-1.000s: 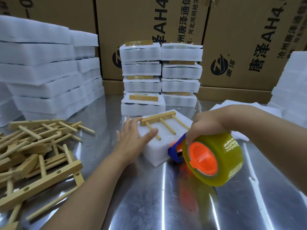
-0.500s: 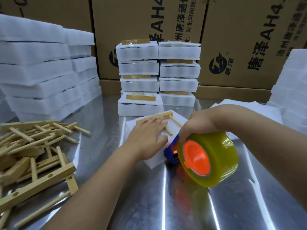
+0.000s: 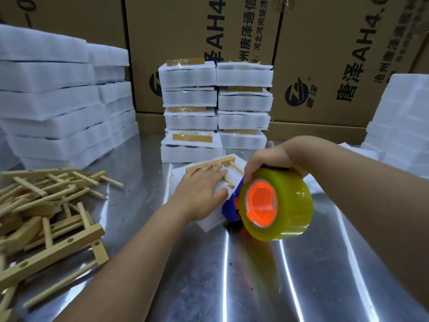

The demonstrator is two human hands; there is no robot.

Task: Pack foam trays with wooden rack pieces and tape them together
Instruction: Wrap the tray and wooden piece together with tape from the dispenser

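Watching from far away, I see the right hand on top of the big yellow tape roll. Its grip is curled tight round the roll. The blue tape holder touches the near right edge of the foam tray.

The left hand lies flat on top of the tray. Its grip is spread, with straight fingers pressing down on the wooden rack piece. A second ago that hand was only at the tray's left side, with the thumb on the foam. Now it covers the sticks. The tape roll has hardly moved. I think the piece is now held in place so tape can go over it next. I cannot tell if any tape is on this tray yet.

All of this sits on a shiny metal table. A pile of loose wooden pieces lies to the left. Just behind the tray stand two stacks of packed trays. Tall foam stacks rise on the left, and more foam is on the right. Brown cardboard boxes with black print fill the back.
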